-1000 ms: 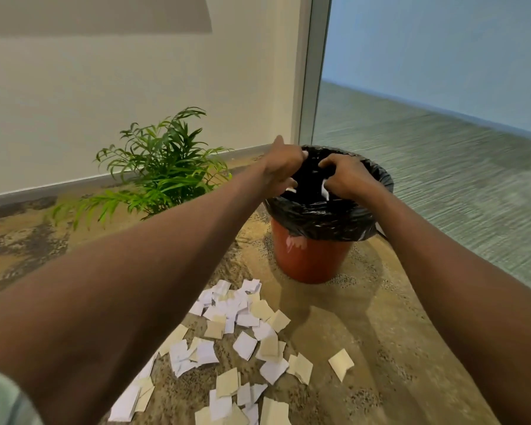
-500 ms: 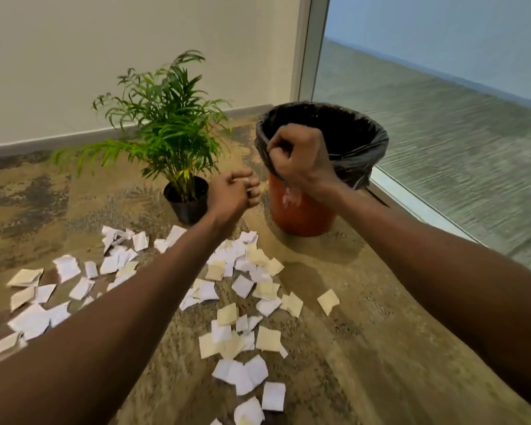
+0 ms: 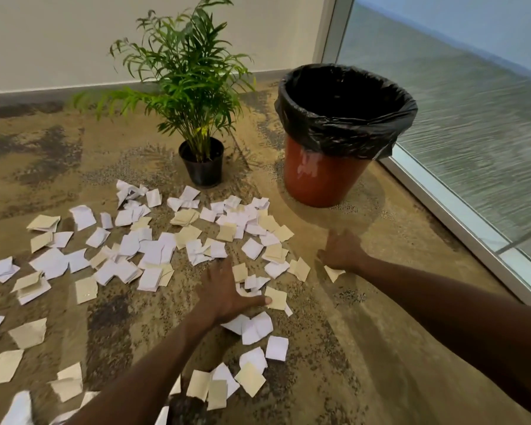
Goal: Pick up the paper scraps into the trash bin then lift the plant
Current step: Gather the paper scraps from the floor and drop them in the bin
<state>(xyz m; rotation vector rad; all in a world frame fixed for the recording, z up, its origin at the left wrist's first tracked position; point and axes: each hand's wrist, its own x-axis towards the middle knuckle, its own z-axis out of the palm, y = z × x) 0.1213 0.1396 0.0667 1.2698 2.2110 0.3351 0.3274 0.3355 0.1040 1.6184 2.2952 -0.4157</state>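
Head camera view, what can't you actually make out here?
- Inside of the trash bin: head view, only dark liner shows; contents cannot be told.
- Right hand: its own back hides whether the fingers grip the scrap beneath.
- Paper scraps: bottom and left edges cut some off.

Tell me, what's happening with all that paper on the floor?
A person is cleaning up. Both hands are down among the paper scraps on the carpet: the left hand is spread flat over some, and the right hand is on a tan scrap. The trash bin waits nearby, beside the plant. Lots of scraps are left.
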